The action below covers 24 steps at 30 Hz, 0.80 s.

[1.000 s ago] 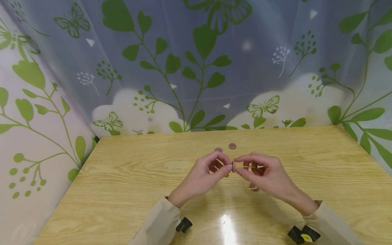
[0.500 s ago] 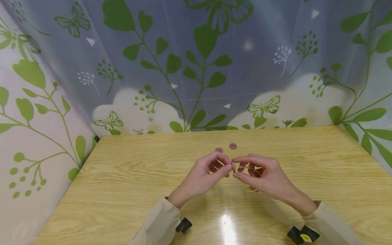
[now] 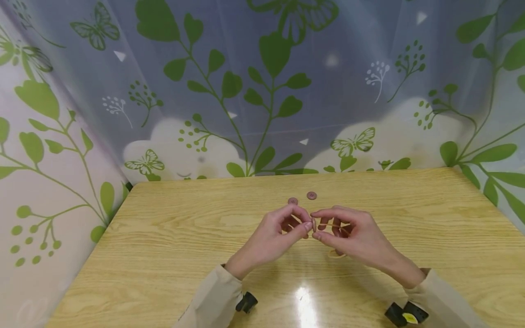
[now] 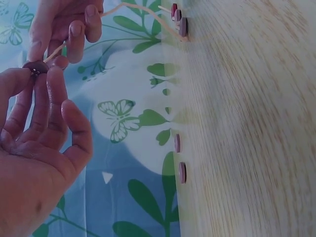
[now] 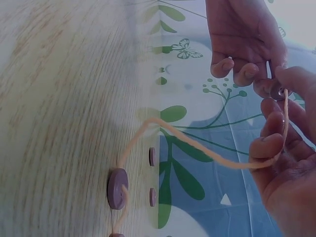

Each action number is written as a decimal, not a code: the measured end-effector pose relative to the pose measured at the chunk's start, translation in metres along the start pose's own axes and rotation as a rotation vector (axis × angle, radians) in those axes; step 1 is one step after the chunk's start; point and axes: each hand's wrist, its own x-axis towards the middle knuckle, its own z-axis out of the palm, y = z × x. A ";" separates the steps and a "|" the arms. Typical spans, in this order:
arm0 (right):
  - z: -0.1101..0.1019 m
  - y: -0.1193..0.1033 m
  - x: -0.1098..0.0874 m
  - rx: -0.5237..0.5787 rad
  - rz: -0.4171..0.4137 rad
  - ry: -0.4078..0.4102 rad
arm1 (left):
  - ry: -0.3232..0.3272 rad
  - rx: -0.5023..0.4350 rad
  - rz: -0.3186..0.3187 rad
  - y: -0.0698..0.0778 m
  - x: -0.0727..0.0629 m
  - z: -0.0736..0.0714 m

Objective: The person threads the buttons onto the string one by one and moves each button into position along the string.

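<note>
A brown button (image 3: 314, 224) is held on edge between both hands. My left hand (image 3: 279, 232) pinches it between thumb and fingertips; its holes face partly into the left wrist view, where the button (image 4: 35, 67) shows dark. My right hand (image 3: 357, 234) has its index fingertip and thumb at the button's top and bottom edges. A pale orange cord (image 5: 197, 150) meets this button (image 5: 277, 91) and passes over the right hand's curled lower fingers. From there it droops to a button threaded on it (image 5: 117, 189), standing on edge on the table. Whether the cord goes fully through the held button is hidden.
Two loose buttons lie flat on the wooden table (image 3: 184, 241) beyond the hands, one to the right (image 3: 311, 195) and one to the left (image 3: 292, 201). More strung buttons, one reddish (image 4: 174, 11), sit under the right hand. A leaf-patterned curtain (image 3: 262, 114) backs the table.
My right index finger and thumb have moved slightly left to the button's edges. The strung button below the right hand is now mostly hidden behind it. My left hand has barely moved.
</note>
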 end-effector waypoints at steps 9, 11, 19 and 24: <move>0.000 -0.002 -0.002 -0.008 0.047 0.003 | 0.007 0.025 -0.027 0.001 -0.003 -0.004; 0.000 -0.002 -0.002 -0.008 0.049 0.005 | 0.013 0.030 -0.035 0.000 -0.004 -0.006; 0.000 -0.002 -0.001 -0.009 0.012 0.023 | 0.026 0.040 -0.034 0.001 -0.007 -0.011; 0.000 -0.001 -0.001 -0.007 0.002 0.029 | 0.028 0.042 -0.027 0.002 -0.008 -0.012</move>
